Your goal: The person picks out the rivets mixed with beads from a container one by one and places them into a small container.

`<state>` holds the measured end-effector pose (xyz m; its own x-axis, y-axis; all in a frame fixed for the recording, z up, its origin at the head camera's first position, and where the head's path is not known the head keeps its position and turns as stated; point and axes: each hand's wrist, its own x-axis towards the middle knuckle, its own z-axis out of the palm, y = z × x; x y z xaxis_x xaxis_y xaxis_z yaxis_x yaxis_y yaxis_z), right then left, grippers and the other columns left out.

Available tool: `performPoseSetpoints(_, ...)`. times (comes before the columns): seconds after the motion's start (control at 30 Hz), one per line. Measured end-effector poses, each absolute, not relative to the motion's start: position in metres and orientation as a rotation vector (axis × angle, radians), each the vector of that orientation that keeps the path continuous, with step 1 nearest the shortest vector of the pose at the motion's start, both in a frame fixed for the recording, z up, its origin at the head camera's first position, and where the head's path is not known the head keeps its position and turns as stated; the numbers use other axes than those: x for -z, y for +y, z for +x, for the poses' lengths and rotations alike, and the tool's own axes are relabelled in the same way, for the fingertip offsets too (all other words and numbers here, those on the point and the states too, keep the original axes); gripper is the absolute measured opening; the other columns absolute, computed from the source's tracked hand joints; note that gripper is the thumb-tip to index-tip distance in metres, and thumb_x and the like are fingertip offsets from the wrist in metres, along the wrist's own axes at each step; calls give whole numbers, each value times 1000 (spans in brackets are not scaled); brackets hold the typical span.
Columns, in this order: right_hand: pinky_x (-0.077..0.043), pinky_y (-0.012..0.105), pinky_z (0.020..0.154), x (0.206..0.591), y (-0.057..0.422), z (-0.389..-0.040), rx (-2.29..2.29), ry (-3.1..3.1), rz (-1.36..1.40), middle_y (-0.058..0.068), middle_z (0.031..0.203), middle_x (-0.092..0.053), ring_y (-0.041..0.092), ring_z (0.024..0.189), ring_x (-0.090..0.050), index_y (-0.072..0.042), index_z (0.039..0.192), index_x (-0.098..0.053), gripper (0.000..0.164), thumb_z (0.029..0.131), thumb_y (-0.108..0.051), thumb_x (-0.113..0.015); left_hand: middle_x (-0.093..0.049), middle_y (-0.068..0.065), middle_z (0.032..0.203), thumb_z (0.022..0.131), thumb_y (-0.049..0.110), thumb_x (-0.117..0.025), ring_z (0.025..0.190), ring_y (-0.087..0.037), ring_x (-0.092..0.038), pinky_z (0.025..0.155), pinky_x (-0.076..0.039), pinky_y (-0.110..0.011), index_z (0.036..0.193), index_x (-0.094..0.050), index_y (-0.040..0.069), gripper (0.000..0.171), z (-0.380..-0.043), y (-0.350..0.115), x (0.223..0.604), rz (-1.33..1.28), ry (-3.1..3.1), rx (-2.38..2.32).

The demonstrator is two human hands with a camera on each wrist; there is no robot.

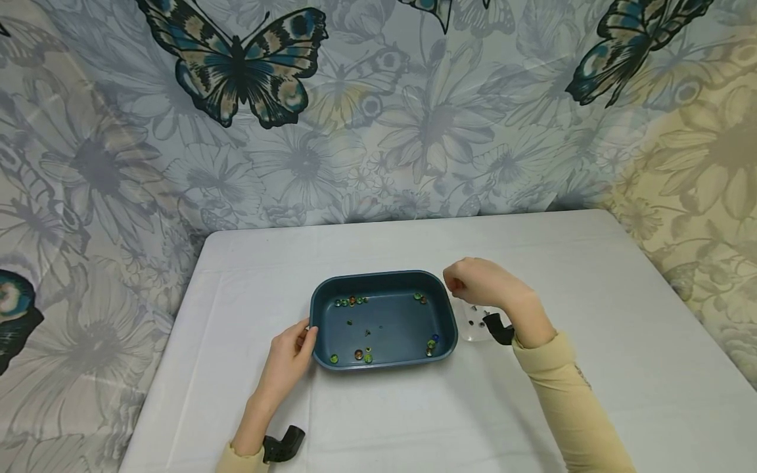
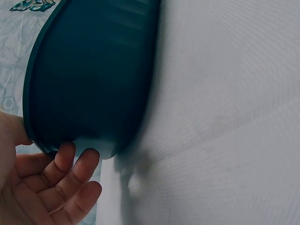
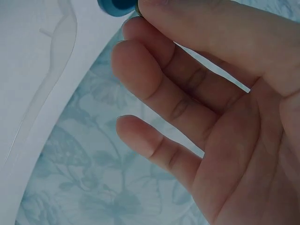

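A dark blue-green tray lies on the table with several glass marbles in small groups along its edges. My left hand grips the tray's left rim; in the left wrist view the thumb is over the edge and fingers lie along the outer wall. Just right of the tray, my right hand is raised above a clear plastic container holding a few small dark pieces. In the right wrist view, its thumb and forefinger pinch a small greenish marble, mostly hidden by the fingers.
A white cloth covers the table. Behind it hangs a wall covering printed with flowers and butterflies. A few smaller bits lie scattered on the tray's floor. Black wrist mounts sit on both wrists.
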<state>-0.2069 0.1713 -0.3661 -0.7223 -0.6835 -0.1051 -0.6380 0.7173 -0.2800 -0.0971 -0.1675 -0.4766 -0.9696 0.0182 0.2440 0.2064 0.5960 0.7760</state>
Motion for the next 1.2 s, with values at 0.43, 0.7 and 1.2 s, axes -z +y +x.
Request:
performPoseSetpoints(0.43, -36, 27, 57, 367, 187, -202, 392, 2742, -1023, -5, 61, -43, 11, 59, -40, -11, 65, -54, 25, 76, 10, -61, -53, 4, 68, 93, 11, -56, 56, -6, -46, 51, -41, -22, 110, -63, -5, 24, -96, -167, 477, -171, -2625, 1305)
performPoseSetpoints(0.7, -37, 26, 57, 372, 197, -200, 398, 2757, -962, -5, 62, -46, 10, 59, -42, -12, 65, -56, 26, 75, 12, -56, -53, 4, 68, 94, 12, -55, 56, -7, -46, 51, -42, -22, 112, -63, -5, 26, -97, -166, 477, -169, -2627, 1321)
performPoseSetpoints(1.2, -36, 27, 57, 378, 208, -198, 426, 2733, -911, -4, 63, -43, 11, 60, -40, -8, 69, -58, 22, 76, 13, -57, -52, 4, 67, 94, 12, -56, 55, -7, -45, 50, -40, -22, 110, -63, -5, 25, -97, -167, 477, -176, -2630, 1298)
